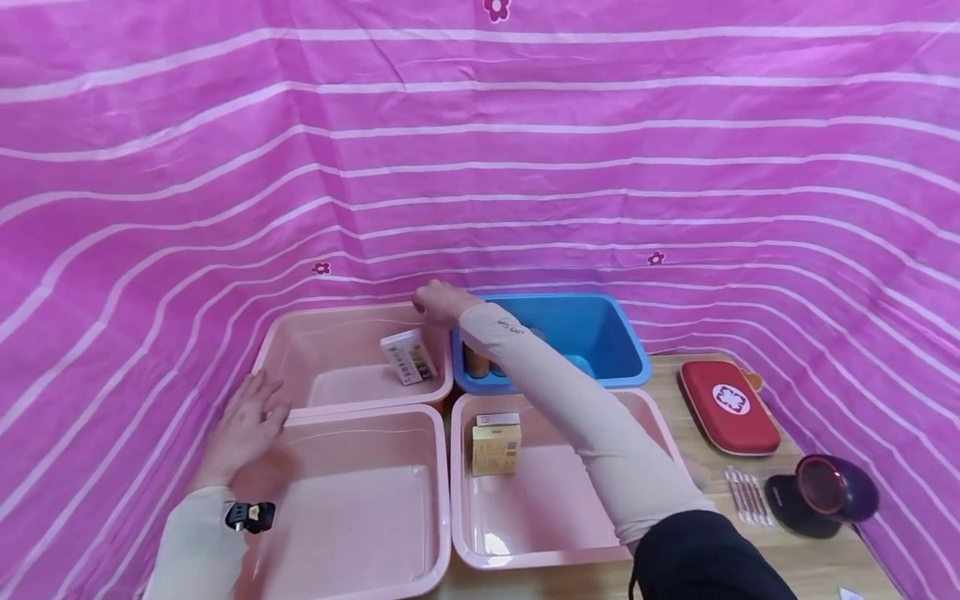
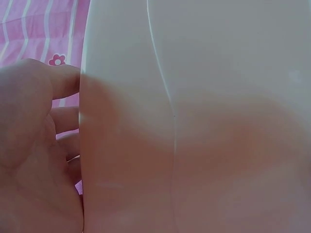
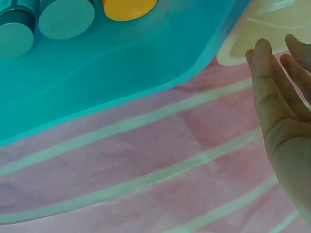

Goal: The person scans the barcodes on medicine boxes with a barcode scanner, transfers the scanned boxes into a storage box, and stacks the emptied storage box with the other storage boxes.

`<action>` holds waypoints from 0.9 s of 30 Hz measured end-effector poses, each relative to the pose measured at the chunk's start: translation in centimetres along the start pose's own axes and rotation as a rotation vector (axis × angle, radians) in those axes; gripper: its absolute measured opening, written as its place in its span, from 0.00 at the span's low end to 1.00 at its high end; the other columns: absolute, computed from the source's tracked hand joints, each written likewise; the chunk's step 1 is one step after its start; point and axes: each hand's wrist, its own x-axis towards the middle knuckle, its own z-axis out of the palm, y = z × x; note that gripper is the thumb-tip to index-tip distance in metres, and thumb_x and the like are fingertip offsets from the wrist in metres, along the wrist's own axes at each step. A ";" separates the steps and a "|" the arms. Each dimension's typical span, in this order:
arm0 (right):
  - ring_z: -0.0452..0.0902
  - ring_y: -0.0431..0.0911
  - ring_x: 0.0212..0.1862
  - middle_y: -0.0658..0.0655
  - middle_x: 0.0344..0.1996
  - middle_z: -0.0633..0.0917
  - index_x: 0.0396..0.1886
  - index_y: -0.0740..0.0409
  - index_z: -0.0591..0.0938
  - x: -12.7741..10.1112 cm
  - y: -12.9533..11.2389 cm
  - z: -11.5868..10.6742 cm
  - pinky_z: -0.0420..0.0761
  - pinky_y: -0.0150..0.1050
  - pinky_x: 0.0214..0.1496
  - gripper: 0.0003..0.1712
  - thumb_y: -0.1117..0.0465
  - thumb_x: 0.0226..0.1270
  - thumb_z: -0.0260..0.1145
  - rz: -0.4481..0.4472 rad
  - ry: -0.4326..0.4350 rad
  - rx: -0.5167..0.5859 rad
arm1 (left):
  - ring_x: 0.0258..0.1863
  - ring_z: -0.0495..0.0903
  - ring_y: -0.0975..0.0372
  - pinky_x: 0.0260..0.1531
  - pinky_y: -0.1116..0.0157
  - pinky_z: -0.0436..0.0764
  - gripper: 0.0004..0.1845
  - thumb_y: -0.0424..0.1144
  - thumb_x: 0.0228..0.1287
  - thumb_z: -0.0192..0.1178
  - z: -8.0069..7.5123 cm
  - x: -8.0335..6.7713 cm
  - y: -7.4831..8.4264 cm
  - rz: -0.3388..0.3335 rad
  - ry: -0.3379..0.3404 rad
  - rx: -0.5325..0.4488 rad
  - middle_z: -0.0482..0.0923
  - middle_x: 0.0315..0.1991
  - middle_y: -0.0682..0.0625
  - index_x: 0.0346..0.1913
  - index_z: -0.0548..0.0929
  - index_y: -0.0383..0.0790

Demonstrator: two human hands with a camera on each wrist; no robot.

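Note:
My left hand (image 1: 243,433) lies at the left edge of the pink bins, its fingers over the side where the back-left bin (image 1: 315,412) meets the front-left bin (image 1: 444,500). In the left wrist view, the fingers (image 2: 67,119) pass behind a pink bin wall (image 2: 129,145). My right hand (image 1: 444,302) is over the back right corner of the back-left bin, beside the blue bin (image 1: 555,297). Its fingers (image 3: 265,73) are extended in the right wrist view, with nothing between them and the thumb. Below it, a white printed box (image 1: 408,357) leans inside the back-left bin.
Several bottles (image 3: 67,19) stand in the blue bin, partly hidden by my right sleeve. A yellow box (image 1: 495,450) and a white box sit in the front-right pink bin (image 1: 547,557). On the right lie a red case (image 1: 731,408), cotton swabs (image 1: 747,497) and a dark rounded device (image 1: 832,492).

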 end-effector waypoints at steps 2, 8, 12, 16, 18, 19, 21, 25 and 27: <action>0.83 0.48 0.48 0.56 0.48 0.88 0.56 0.60 0.85 -0.7 0.3 -0.3 0.85 0.38 0.54 0.16 0.66 0.71 0.66 -0.032 0.013 0.021 | 0.77 0.46 0.29 0.75 0.32 0.49 0.29 0.41 0.78 0.50 0.1 -0.1 0.0 0.002 0.000 0.002 0.51 0.75 0.20 0.68 0.69 0.19; 0.82 0.46 0.43 0.57 0.45 0.89 0.54 0.61 0.86 -5.1 0.5 -1.4 0.86 0.36 0.51 0.13 0.64 0.73 0.66 -0.175 0.086 0.124 | 0.77 0.46 0.29 0.76 0.33 0.49 0.28 0.41 0.77 0.50 0.1 0.0 0.0 0.012 -0.001 0.015 0.53 0.74 0.18 0.67 0.69 0.19; 0.79 0.44 0.39 0.54 0.39 0.87 0.51 0.58 0.87 -9.6 0.9 -1.0 0.85 0.33 0.47 0.12 0.62 0.71 0.69 -0.245 0.136 0.173 | 0.77 0.47 0.29 0.76 0.34 0.49 0.28 0.41 0.77 0.50 0.2 0.0 -0.1 0.017 0.003 0.021 0.54 0.73 0.18 0.67 0.69 0.18; 0.78 0.42 0.36 0.52 0.34 0.87 0.45 0.59 0.88 -14.4 1.5 0.5 0.84 0.31 0.44 0.09 0.63 0.67 0.72 -0.320 0.169 0.195 | 0.78 0.45 0.29 0.76 0.34 0.47 0.29 0.43 0.79 0.48 0.2 -0.1 -0.1 0.017 0.004 0.017 0.53 0.74 0.19 0.68 0.68 0.18; 0.80 0.41 0.36 0.52 0.35 0.88 0.44 0.59 0.88 -16.7 1.6 1.6 0.85 0.31 0.44 0.08 0.64 0.67 0.72 -0.354 0.164 0.198 | 0.78 0.44 0.30 0.76 0.33 0.47 0.30 0.44 0.80 0.47 0.2 -0.2 -0.1 0.016 0.002 0.014 0.52 0.74 0.19 0.68 0.67 0.18; 0.81 0.41 0.37 0.52 0.35 0.88 0.45 0.59 0.88 -17.8 1.7 2.2 0.85 0.30 0.44 0.08 0.64 0.67 0.72 -0.363 0.153 0.204 | 0.78 0.44 0.30 0.76 0.33 0.47 0.30 0.45 0.80 0.47 0.2 -0.2 -0.1 0.015 0.001 0.014 0.52 0.74 0.19 0.68 0.67 0.18; 0.83 0.40 0.38 0.53 0.38 0.89 0.47 0.59 0.88 -19.6 1.6 3.4 0.86 0.29 0.45 0.10 0.64 0.67 0.72 -0.368 0.118 0.205 | 0.79 0.42 0.31 0.76 0.33 0.45 0.31 0.45 0.81 0.46 0.3 -0.2 -0.1 0.012 -0.011 0.013 0.51 0.75 0.20 0.69 0.67 0.18; 0.86 0.41 0.44 0.53 0.43 0.89 0.53 0.58 0.87 -22.1 1.5 5.6 0.86 0.28 0.49 0.15 0.62 0.68 0.72 -0.323 -0.003 0.229 | 0.79 0.41 0.31 0.77 0.33 0.44 0.30 0.44 0.80 0.47 0.3 -0.2 -0.1 0.016 -0.024 0.018 0.51 0.75 0.19 0.69 0.66 0.18; 0.87 0.42 0.47 0.53 0.46 0.90 0.56 0.57 0.87 -22.6 1.5 6.4 0.87 0.30 0.52 0.17 0.62 0.68 0.73 -0.297 -0.053 0.228 | 0.79 0.41 0.31 0.77 0.33 0.44 0.30 0.43 0.80 0.47 0.3 -0.2 0.1 0.019 -0.023 0.016 0.51 0.74 0.19 0.69 0.67 0.17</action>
